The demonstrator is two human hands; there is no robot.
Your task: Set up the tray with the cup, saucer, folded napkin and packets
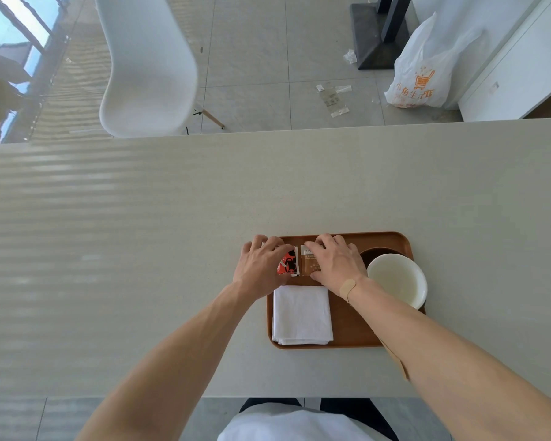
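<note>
Both hands down on two packets at the far end of a tray.

Left hand (261,265) curled over a red packet (287,265), fingertips on its far edge; right hand (334,264) holding a brown packet (310,264), fingers at the far edge and thumb at the near. Packets side by side, just apart, on the wooden tray (350,326) near the table (140,249) edge. Folded white napkin (302,315) lying flat just nearer on the tray. White cup (396,278) on a dark saucer (371,254) at the tray's right. White chair (147,65) and plastic bag (422,74) beyond, on the floor.
</note>
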